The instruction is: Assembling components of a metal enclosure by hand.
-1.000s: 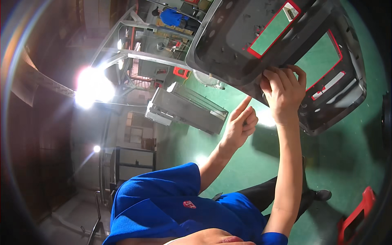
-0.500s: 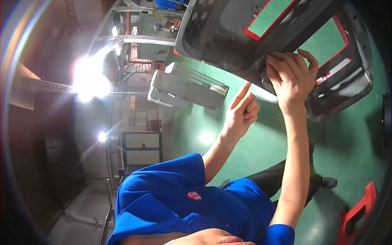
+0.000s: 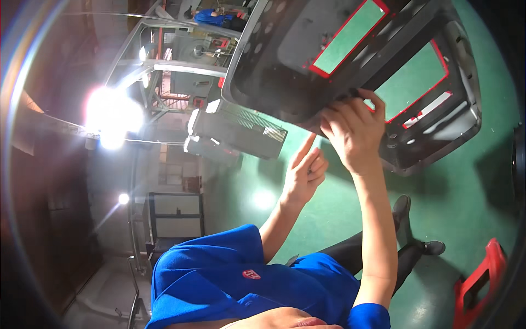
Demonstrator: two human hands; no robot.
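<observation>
A large black moulded panel (image 3: pixel 290 82) with red-edged window openings stands tilted across the upper right in front of me. My right hand (image 3: pixel 353 131) is at its near edge, the fingers bent and closed over the dark rim; their tips are partly hidden. Just left of it, my left hand (image 3: pixel 304 172) points its index finger up to the panel's lower edge. Its other fingers are curled in toward the palm. Whether a small thing lies inside that curl is hidden.
A grey box-shaped unit with a slotted grille (image 3: pixel 235 131) stands left of the panel. A red plastic stool (image 3: pixel 482 282) is on the green floor (image 3: pixel 339 214) at lower right. A metal frame (image 3: pixel 181 68) and a person in blue (image 3: pixel 211 17) appear farther off.
The panel and both hands now appear farther left in the view, along with the background. My right hand stays at the panel's rim, and my left index finger still points up at its edge.
</observation>
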